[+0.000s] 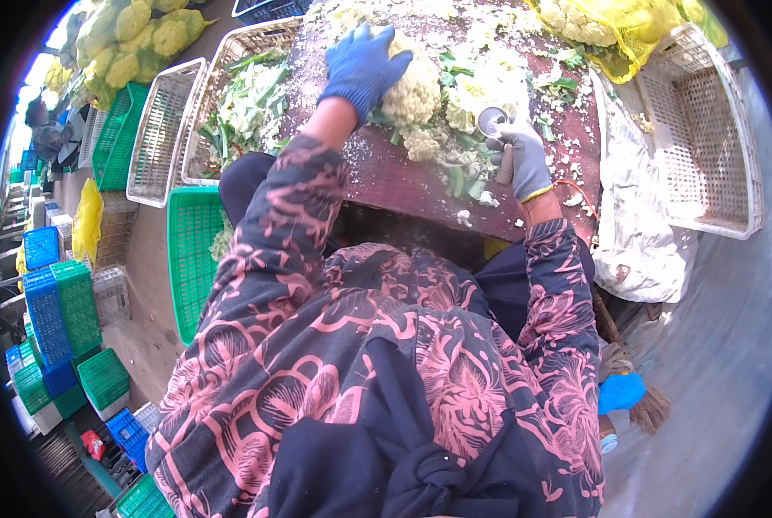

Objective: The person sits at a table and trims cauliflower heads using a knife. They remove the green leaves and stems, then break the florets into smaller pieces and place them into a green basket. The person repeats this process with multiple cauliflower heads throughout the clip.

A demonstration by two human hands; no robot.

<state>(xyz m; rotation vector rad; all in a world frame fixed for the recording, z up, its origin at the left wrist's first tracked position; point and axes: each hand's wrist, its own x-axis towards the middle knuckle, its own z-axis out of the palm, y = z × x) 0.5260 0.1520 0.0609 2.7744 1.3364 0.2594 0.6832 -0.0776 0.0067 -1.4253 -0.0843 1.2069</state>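
My left hand, in a blue knit glove, rests with spread fingers against the upper left side of a cauliflower head on the dark red table. In a grey-white glove, my right hand is closed around a small tool with a round metal end; glare hides part of it. Between the hands lie cauliflower pieces and green leaf trimmings. White crumbs cover much of the tabletop.
A crate of trimmings stands left of the table, with a green crate nearer me. At right are a white sack, an off-white crate and a yellow net bag of cauliflower. A person is far left.
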